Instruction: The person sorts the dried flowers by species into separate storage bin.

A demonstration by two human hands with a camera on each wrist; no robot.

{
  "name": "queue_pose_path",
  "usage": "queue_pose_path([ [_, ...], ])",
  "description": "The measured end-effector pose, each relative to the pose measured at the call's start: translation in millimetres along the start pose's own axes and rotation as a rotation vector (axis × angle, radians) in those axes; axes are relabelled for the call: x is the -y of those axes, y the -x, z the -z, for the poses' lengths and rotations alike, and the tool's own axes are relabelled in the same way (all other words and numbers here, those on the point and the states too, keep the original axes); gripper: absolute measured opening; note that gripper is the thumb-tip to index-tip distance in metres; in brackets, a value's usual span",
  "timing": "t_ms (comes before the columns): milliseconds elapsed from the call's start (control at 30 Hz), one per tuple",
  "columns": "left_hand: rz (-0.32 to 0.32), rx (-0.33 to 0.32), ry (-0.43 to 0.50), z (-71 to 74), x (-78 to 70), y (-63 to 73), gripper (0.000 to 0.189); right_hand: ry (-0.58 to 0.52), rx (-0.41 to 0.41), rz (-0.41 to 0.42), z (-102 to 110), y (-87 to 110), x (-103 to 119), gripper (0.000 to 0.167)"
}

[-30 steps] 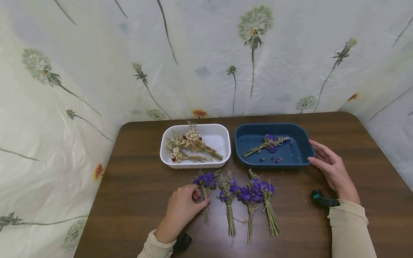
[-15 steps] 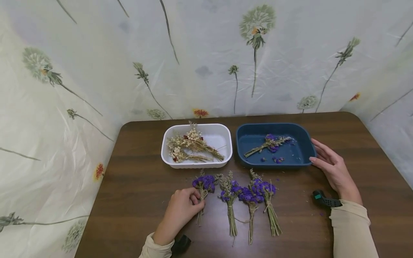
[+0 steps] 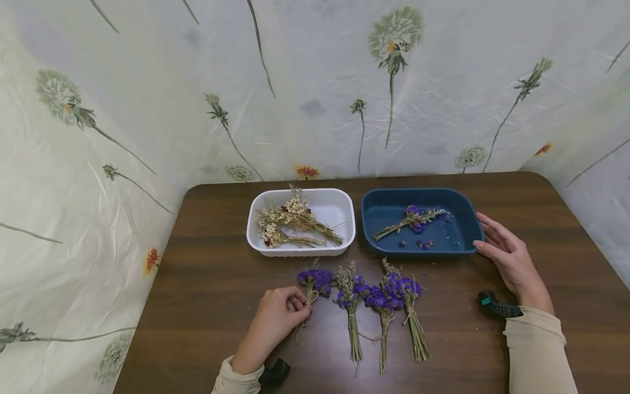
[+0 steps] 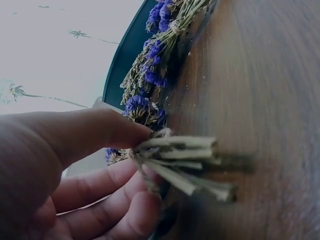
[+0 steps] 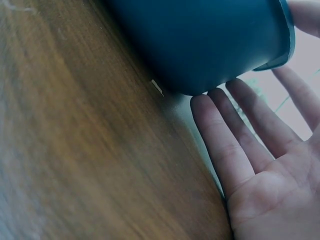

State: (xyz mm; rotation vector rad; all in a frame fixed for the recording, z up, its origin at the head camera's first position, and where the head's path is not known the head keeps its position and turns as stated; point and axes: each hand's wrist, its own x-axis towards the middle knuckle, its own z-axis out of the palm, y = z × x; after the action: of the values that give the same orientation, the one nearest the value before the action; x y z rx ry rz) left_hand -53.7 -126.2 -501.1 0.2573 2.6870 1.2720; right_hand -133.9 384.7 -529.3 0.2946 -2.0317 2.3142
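At left hand (image 3: 276,314), bouquet (image 3: 319,280) tilts further.

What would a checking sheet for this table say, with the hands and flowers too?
Surface: brown wooden table.
Flowers: three purple bunches on the table, a held bunch, another purple bunch in the blue tray; pale bunches in the white tray.
Clutter: loose petals in the blue tray, small bits on the table.
Left hand: pinches the held bunch.
Right hand: touches the blue tray's right end.
Cables: nothing seen.
Surroundings: dandelion-patterned sheet behind.
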Motion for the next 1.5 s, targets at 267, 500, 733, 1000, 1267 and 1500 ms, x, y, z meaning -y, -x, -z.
queue_pose_path([
  [267,-0.001,0.001,0.018,-1.8,3.9,-0.9,0.01,0.016,0.01,0.001,1.3,0.4,0.0,0.063],
  [500,-0.003,0.007,0.064,-0.5,5.1,-0.4,0.01,0.071,-0.011,-0.017,1.5,0.9,0.9,0.067],
  [733,0.008,0.019,0.074,2.3,5.5,-0.1,0.011,0.069,-0.012,-0.013,2.0,1.5,0.5,0.067],
  [1000,0.042,0.05,0.071,5.0,4.6,1.2,0.01,0.084,-0.022,-0.025,2.0,3.2,0.2,0.067],
  [1267,0.042,0.063,0.076,7.4,0.3,7.3,0.009,0.088,-0.023,-0.03,2.4,2.1,-0.3,0.067],
  [1500,0.032,0.033,0.067,7.9,-6.0,11.9,0.009,0.074,-0.021,-0.025,2.2,0.7,-0.5,0.067],
])
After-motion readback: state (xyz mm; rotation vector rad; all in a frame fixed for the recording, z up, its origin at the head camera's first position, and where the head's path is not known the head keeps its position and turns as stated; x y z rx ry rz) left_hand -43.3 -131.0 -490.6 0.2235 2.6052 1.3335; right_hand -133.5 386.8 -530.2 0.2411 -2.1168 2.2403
